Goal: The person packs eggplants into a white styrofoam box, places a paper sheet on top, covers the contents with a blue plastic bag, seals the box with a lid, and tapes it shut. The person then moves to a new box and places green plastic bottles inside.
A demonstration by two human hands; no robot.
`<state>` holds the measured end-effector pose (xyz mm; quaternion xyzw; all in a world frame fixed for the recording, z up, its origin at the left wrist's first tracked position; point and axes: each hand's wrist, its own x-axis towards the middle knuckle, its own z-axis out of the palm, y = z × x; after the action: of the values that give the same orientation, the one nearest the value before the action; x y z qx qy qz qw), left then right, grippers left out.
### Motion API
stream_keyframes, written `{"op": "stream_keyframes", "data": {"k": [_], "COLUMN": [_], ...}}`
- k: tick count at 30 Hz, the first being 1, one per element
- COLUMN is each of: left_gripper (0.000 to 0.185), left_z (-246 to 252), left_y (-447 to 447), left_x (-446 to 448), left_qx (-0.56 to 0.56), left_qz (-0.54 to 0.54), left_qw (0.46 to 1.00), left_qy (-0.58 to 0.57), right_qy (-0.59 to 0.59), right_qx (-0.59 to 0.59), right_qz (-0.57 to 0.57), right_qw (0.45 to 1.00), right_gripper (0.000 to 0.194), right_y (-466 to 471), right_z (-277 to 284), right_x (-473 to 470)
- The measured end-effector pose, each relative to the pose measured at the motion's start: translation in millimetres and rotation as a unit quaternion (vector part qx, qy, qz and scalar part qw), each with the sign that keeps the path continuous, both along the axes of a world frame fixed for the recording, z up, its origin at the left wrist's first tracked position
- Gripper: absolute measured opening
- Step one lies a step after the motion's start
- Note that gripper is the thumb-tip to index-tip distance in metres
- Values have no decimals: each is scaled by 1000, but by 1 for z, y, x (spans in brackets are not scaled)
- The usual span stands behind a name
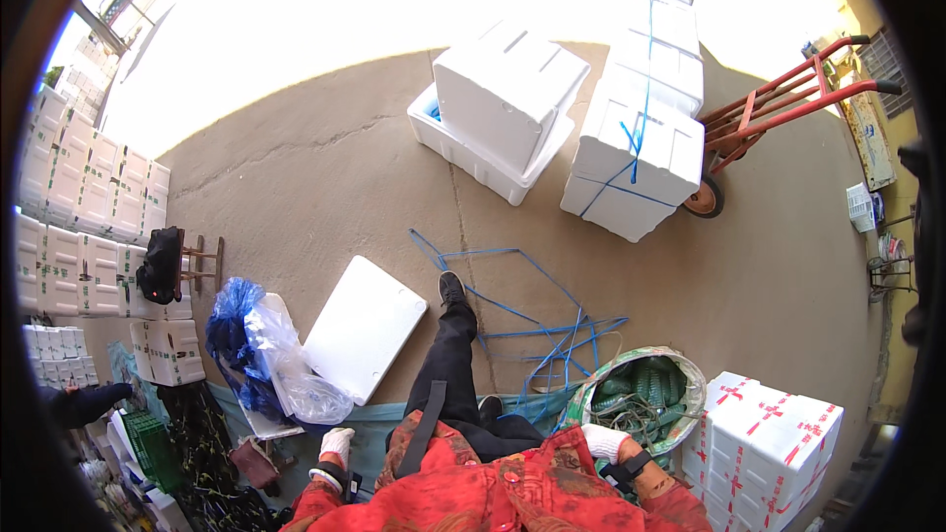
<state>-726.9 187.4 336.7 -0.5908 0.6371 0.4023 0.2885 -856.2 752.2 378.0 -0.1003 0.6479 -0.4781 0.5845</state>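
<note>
My left hand (338, 443), in a white knit glove, is low in front of me beside the clear plastic bag (295, 369). Its fingers look curled, but what lies inside them is hidden. A matching glove covers my right hand (604, 442), which is close to my red jacket (510, 488) and overlaps the near edge of a round, sack-lined container (698, 384). Dark green, ribbed-looking things (650, 380) and tangled strands fill that container. Whether the right hand grips its rim cannot be seen. Loose blue strapping (510, 303) lies tangled on the concrete before my feet.
A white foam lid (362, 329) lies ahead-left by blue plastic (240, 355). Foam boxes (510, 96) and a strapped stack (635, 162) stand ahead, with a red hand truck (783, 103) behind. Red-printed boxes (768, 421) are right. Another person's sleeve (89, 403) shows left.
</note>
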Motion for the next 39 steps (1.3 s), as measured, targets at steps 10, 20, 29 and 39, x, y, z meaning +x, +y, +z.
{"op": "stream_keyframes", "data": {"k": [10,20,29,39], "left_gripper": [52,59,80,72], "left_z": [26,22,-6,-12], "left_y": [48,160,274,277], "left_x": [-460,-583,-663,-660], "left_qx": [113,152,310,69], "left_qz": [-35,-153,-13,126], "left_qw": [964,947,911,956], "left_qy": [237,238,271,257], "right_qy": [167,447,371,271], "right_qx": [275,393,412,134], "right_qz": [-131,-201,-208,-267], "right_qw": [937,778,806,915], "right_gripper": [47,70,77,51], "right_y": [-92,-73,-35,-73], "right_z": [62,5,-61,-68], "right_x": [-304,-656,-833,-750]}}
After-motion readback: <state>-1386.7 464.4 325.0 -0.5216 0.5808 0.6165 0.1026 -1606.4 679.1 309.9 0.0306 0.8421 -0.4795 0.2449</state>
